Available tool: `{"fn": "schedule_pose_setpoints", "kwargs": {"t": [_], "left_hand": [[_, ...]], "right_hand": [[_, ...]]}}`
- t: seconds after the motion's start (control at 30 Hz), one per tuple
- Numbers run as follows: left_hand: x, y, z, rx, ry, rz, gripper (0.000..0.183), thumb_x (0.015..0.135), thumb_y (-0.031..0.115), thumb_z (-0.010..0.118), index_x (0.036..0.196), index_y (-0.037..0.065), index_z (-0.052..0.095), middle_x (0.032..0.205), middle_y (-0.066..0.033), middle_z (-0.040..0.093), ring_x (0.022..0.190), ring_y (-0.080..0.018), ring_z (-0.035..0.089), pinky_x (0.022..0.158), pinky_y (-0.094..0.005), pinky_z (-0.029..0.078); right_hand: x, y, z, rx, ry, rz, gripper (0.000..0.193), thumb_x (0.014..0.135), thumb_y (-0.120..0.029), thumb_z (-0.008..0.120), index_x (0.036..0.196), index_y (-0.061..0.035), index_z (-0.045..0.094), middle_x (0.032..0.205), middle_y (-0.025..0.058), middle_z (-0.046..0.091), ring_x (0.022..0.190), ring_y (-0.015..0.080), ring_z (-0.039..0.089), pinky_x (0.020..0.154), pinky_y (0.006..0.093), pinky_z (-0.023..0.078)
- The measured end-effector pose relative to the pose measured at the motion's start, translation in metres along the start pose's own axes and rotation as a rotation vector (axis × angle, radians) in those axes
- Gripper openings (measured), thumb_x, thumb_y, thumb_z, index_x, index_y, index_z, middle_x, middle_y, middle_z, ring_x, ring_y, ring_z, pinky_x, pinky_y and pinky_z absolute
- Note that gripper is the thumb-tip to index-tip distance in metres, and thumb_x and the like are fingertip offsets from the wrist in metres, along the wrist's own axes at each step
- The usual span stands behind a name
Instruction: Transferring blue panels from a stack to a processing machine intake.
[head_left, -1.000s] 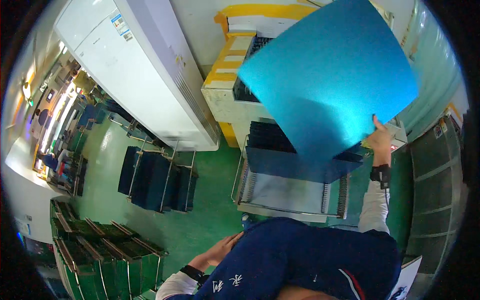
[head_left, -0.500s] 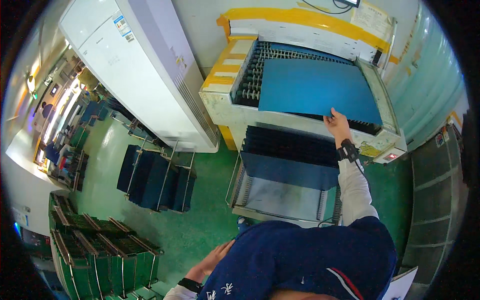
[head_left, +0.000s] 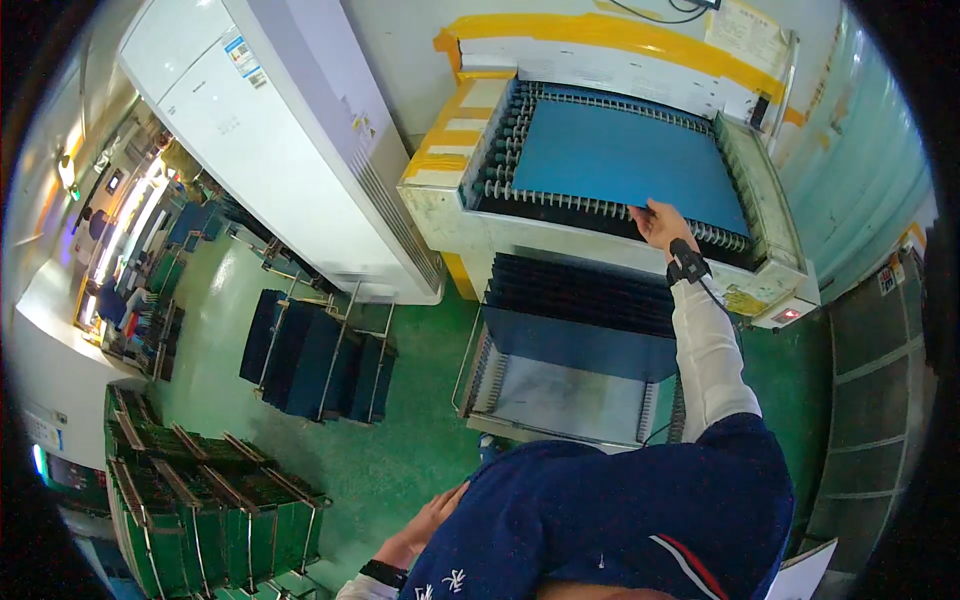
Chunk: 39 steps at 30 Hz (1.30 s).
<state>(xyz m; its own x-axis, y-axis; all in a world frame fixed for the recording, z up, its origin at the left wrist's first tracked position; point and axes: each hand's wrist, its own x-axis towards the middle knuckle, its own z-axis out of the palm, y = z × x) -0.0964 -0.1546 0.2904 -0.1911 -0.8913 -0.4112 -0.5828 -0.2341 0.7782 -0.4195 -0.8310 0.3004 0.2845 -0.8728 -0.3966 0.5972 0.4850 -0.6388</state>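
Note:
A flat blue panel [head_left: 625, 150] lies on the rows of rollers [head_left: 560, 203] in the top of a white machine [head_left: 600, 236]. At the panel's front edge is my right hand [head_left: 662, 226], fingers slightly bent and apart, its fingertips by the edge. Whether they still touch it I cannot tell. Directly below the machine's front, a rack [head_left: 560, 432] holds several dark blue panels [head_left: 580, 335] standing on edge. Low at my left side, my left hand [head_left: 428, 527] rests flat against my dark blue top, with nothing seen in it.
A tall white cabinet-like unit [head_left: 280, 140] stands left of the machine. Racks of dark panels [head_left: 315, 355] and green boards [head_left: 215, 500] stand on the green floor at the left. On the right are a translucent curtain [head_left: 850, 150] and a grey framed panel [head_left: 870, 400].
The blue panel has moved away from me and now lies flatter and farther back on the rollers. My right hand has shifted slightly left, its grip loosened; my left hand stays at my side.

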Motion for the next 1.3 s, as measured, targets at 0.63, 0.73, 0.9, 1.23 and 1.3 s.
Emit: {"fn": "schedule_pose_setpoints", "kwargs": {"t": [0.63,0.73,0.9,1.23,1.3], "left_hand": [[0.004,-0.029,-0.002,0.123,-0.042,0.151,0.102,0.078,0.035,0.074,0.16,0.007,0.02,0.156,-0.0207,0.036,0.141,-0.039,0.04,0.117,-0.0456,0.034],[0.006,-0.042,0.001,0.159,-0.071,0.156,0.106,0.075,0.036,0.075,0.16,0.007,0.019,0.157,-0.02,0.035,0.141,-0.0393,0.039,0.117,-0.0463,0.033],[0.008,-0.035,-0.015,0.144,-0.085,0.192,0.107,0.074,0.037,0.076,0.16,0.008,0.019,0.158,-0.0194,0.034,0.141,-0.0396,0.04,0.117,-0.0468,0.033],[0.005,-0.039,-0.034,0.115,-0.119,0.187,0.105,0.076,0.036,0.076,0.16,0.006,0.019,0.157,-0.0198,0.035,0.14,-0.0388,0.04,0.117,-0.0464,0.033],[0.004,-0.041,-0.038,0.115,-0.123,0.177,0.104,0.076,0.036,0.075,0.16,0.006,0.02,0.157,-0.02,0.036,0.14,-0.0388,0.04,0.117,-0.0463,0.033]], "right_hand": [[-0.113,0.053,0.031,-0.923,-0.099,-0.173,0.027,0.097,-0.029,0.063,0.107,-0.0036,0.066,0.093,0.0096,0.074,0.075,0.0165,0.07,0.067,0.0305,0.056],[-0.142,0.094,0.025,-1.108,-0.116,-0.148,0.028,0.098,-0.03,0.063,0.107,-0.0051,0.069,0.093,0.0084,0.074,0.08,0.0145,0.07,0.07,0.0264,0.054],[-0.19,0.145,0.012,-1.528,-0.155,-0.52,0.019,0.09,-0.014,0.069,0.103,-0.0008,0.07,0.093,0.012,0.073,0.086,0.0211,0.071,0.076,0.033,0.054],[-0.234,0.183,0.008,-1.837,-0.154,-0.883,0.021,0.081,-0.009,0.071,0.102,-0.0056,0.068,0.107,0.0112,0.067,0.103,0.0354,0.06,0.09,0.046,0.048],[-0.238,0.19,0.005,-1.834,-0.135,-0.902,0.023,0.08,-0.008,0.071,0.103,-0.006,0.067,0.105,0.0105,0.066,0.102,0.0354,0.06,0.089,0.0467,0.047]]}}
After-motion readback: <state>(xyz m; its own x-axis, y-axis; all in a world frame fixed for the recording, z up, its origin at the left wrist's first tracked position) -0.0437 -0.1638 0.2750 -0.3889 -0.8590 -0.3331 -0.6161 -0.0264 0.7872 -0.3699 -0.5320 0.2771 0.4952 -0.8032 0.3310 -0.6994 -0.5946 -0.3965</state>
